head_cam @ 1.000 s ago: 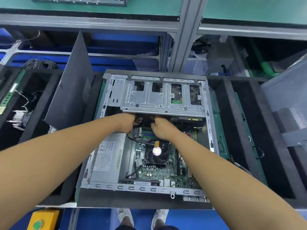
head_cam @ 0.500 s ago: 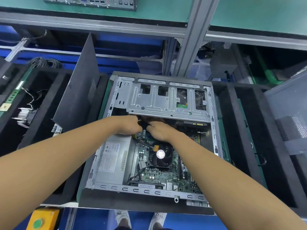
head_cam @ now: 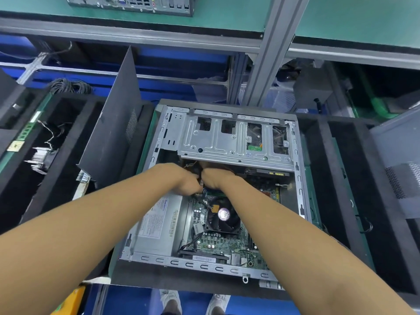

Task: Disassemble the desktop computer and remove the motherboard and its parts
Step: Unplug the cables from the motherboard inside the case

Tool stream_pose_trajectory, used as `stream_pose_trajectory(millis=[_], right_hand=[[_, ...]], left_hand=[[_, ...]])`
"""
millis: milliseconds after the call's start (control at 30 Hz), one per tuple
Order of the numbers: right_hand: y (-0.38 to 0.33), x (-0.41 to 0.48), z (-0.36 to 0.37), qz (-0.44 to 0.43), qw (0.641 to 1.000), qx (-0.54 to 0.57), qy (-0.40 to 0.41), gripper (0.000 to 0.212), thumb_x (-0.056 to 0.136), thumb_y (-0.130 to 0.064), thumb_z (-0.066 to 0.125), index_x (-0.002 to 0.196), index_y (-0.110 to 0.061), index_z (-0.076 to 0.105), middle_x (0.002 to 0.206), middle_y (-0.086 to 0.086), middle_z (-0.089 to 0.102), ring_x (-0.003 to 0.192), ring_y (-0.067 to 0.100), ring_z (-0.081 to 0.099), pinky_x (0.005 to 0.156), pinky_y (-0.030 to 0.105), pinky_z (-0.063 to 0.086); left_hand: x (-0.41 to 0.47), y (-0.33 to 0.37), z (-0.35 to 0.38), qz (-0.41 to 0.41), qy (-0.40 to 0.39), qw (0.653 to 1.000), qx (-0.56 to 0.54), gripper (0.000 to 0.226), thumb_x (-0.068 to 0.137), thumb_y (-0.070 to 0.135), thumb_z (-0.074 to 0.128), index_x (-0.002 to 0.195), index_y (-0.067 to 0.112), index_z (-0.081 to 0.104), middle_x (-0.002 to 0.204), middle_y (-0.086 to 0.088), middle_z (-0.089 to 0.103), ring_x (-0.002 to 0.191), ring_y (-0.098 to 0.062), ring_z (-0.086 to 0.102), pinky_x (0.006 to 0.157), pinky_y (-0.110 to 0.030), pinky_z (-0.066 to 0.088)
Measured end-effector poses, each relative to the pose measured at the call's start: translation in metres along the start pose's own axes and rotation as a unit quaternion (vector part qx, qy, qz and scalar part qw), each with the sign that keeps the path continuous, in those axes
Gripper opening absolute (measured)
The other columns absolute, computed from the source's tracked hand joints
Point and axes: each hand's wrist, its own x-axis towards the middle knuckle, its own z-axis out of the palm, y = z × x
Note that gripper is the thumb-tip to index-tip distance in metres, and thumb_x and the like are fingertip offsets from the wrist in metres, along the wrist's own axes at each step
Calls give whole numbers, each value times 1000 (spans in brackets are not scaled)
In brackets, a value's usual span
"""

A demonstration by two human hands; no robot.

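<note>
An open desktop case (head_cam: 159, 261) lies flat in front of me. Inside I see the green motherboard (head_cam: 218, 244), a black CPU fan (head_cam: 223, 218), a silver power supply (head_cam: 159, 223) at the left and a metal drive cage (head_cam: 227, 142) at the far end. My left hand (head_cam: 184, 180) and my right hand (head_cam: 214, 178) meet just below the cage, fingers curled around a bundle of black cables (head_cam: 201, 176). Their fingertips are hidden under the cage edge.
The case's dark side panel (head_cam: 113, 133) leans upright at the left. Black foam trays flank the case; the left one (head_cam: 29, 196) holds a heatsink (head_cam: 41, 159) and a memory stick. Another computer's rear panel (head_cam: 131, 4) sits on the green shelf above.
Both hands have drawn closer together around the cables and pulled slightly back from under the drive cage. The camera has tilted, shifting the case lower and rightward.
</note>
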Motion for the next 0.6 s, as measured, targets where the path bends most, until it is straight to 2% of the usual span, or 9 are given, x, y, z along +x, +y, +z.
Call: stream_pose_trajectory(millis=[67, 133, 233, 300, 367, 433, 500, 600], right_hand=[[5, -1, -1, 2, 1000, 3, 0, 17, 95, -8, 36, 91, -9, 52, 101, 15, 56, 85, 29, 52, 68, 32, 36], [13, -5, -1, 5, 1000, 6, -3, 19, 98, -9, 33, 101, -11, 52, 105, 14, 54, 87, 28, 50, 68, 32, 34], [31, -14, -1, 18, 999, 32, 11, 20, 101, -10, 30, 105, -15, 49, 104, 10, 47, 83, 21, 44, 70, 29, 33], [41, -21, -3, 24, 998, 56, 22, 26, 103, -12, 29, 118, -18, 49, 108, 10, 44, 92, 20, 43, 74, 24, 32], [45, -29, -1, 20, 998, 66, 11, 38, 103, -12, 28, 138, -15, 44, 127, 16, 50, 105, 28, 51, 78, 22, 37], [48, -36, 2, 5, 998, 56, 13, 49, 104, -15, 27, 153, -20, 25, 145, 20, 42, 111, 33, 54, 87, 29, 45], [50, -46, 3, -12, 998, 55, 17, 51, 106, -23, 26, 157, -23, 16, 152, 19, 34, 116, 32, 52, 91, 30, 45], [53, -62, 2, -23, 997, 74, 23, 50, 106, -26, 31, 154, -18, 26, 156, 17, 30, 139, 30, 35, 105, 29, 32]], left_hand=[[15, -4, 0, -39, -73, 996, -24, 65, 104, 39, 33, 158, 11, 9, 164, -11, 16, 149, -29, 20, 121, -44, 20], [24, -4, 1, -72, -109, 991, -11, 67, 104, 36, 33, 158, 10, 4, 164, -13, 13, 149, -30, 19, 121, -43, 20], [27, -6, -4, -63, -104, 992, 39, 65, 103, 35, 40, 157, 10, 14, 163, -12, 19, 147, -33, 24, 118, -45, 27], [27, -12, -10, -50, -108, 990, 73, 65, 101, 42, 43, 155, 11, 25, 161, -12, 25, 145, -35, 30, 116, -48, 31], [27, -18, -12, -20, -104, 989, 101, 63, 101, 37, 45, 157, 16, 23, 162, -11, 23, 146, -34, 28, 117, -48, 29], [25, -24, -7, 15, -76, 991, 106, 63, 102, 24, 47, 158, 21, 17, 164, -6, 16, 149, -29, 21, 120, -44, 23], [22, -28, 0, 39, -26, 992, 116, 55, 103, 19, 48, 154, 27, 30, 160, -3, 29, 144, -26, 32, 114, -38, 29], [18, -26, -2, 43, 19, 988, 145, 38, 102, 35, 48, 139, 28, 52, 140, 0, 54, 118, -23, 54, 105, -36, 42]])
